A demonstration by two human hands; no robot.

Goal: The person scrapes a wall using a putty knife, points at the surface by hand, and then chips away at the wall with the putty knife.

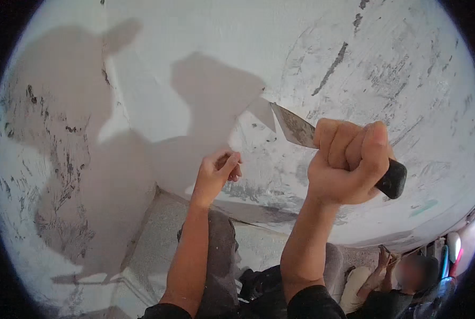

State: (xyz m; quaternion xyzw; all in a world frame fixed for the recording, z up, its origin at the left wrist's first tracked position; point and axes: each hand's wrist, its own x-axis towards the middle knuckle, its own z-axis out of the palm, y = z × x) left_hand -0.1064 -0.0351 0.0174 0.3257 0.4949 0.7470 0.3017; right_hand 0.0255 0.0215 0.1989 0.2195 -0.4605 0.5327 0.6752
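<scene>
White plastered wall (205,32), streaked with grey and black scrape marks, is filling most of the view. Right hand (346,165) is gripping a putty knife (296,127) in a full fist, all fingers wrapped tight round the handle, whose black butt end is sticking out below the fist. The metal blade is pointing up and left, its tip touching the wall just beside its own shadow. Left hand (216,173) is hovering near the wall, lower and left of the blade, fingers curled in narrow with thumb pressing against fingertips; cannot tell if anything is pinched between them. Another person (402,282) is sitting low at the right edge.
</scene>
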